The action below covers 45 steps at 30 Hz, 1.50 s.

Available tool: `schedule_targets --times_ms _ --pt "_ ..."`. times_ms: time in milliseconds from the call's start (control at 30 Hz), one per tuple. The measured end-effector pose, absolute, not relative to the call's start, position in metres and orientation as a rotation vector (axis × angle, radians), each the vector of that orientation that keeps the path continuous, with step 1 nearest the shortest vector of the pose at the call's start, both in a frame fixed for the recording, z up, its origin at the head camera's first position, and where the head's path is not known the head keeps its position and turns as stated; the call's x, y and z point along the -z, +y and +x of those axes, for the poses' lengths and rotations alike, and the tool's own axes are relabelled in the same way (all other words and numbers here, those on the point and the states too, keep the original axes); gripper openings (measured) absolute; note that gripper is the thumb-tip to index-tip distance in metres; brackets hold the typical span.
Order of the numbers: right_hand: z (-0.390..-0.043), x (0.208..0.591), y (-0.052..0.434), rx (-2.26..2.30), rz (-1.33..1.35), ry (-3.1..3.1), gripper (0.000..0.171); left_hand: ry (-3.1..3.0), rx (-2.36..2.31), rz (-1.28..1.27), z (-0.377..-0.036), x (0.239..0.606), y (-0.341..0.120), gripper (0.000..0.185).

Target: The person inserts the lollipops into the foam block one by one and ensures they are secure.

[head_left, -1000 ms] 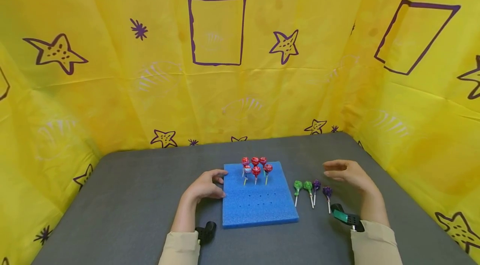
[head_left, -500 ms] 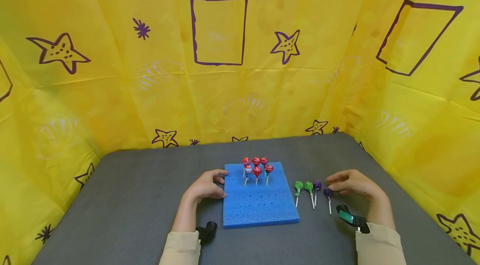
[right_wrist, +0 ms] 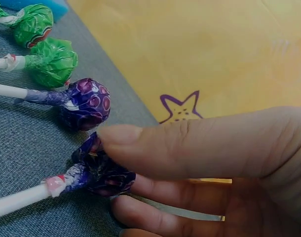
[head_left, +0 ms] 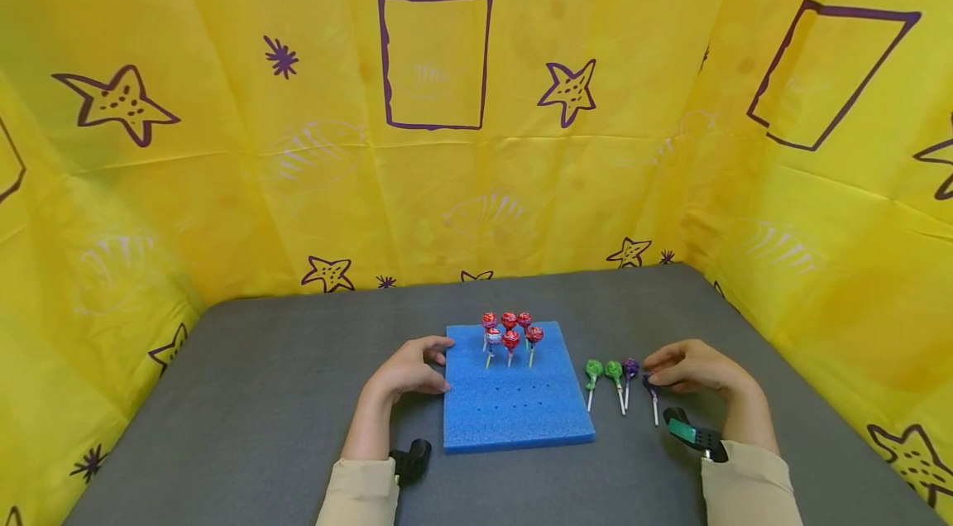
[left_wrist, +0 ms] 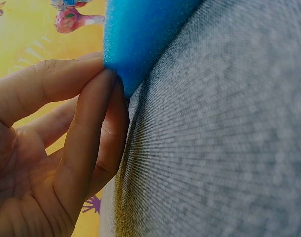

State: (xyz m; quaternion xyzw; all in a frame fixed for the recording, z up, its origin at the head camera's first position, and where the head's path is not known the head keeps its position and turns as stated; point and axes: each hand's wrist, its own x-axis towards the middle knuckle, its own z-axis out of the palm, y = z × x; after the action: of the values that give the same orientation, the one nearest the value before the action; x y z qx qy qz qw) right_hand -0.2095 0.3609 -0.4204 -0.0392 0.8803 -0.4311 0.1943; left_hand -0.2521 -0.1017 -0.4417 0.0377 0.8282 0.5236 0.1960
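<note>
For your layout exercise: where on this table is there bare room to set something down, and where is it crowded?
Bare grey table lies left of the left hand and behind the blue foam board. The board's near rows are free. It is crowded between board and right hand, where four lollipops lie.

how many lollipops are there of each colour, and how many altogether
Red lollipops, standing in the blue foam block: 6
Green lollipops, lying on the grey table: 2
Purple lollipops, lying on the table, the outer one pinched at its head by the right hand: 2
Total: 10
</note>
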Motion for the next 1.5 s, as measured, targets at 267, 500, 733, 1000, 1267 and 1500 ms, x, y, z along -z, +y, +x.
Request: schedule_targets --times_ms 267,500,733,1000,1267,1500 --pt "-0.211 0.422 0.359 1.185 -0.125 2.488 0.041 2.318 -1.465 0.124 -0.250 0.441 -0.102 0.067" --pt "-0.210 0.421 0.357 1.178 -0.126 2.496 0.040 2.321 -1.455 0.117 -0.251 0.441 -0.103 0.067" --pt "-0.211 0.421 0.357 1.173 -0.117 2.525 0.038 2.321 -1.460 0.104 -0.252 0.442 -0.102 0.066" --pt "-0.208 0.419 0.361 1.214 -0.095 2.568 0.040 2.325 -1.457 0.105 -0.252 0.443 -0.101 0.065" --pt "-0.206 0.412 0.363 1.254 -0.031 2.652 0.042 2.336 -1.454 0.115 -0.251 0.443 -0.102 0.066" --pt "-0.206 0.400 0.353 1.391 -0.068 2.650 0.050 2.328 -1.459 0.117 -0.251 0.443 -0.101 0.066"
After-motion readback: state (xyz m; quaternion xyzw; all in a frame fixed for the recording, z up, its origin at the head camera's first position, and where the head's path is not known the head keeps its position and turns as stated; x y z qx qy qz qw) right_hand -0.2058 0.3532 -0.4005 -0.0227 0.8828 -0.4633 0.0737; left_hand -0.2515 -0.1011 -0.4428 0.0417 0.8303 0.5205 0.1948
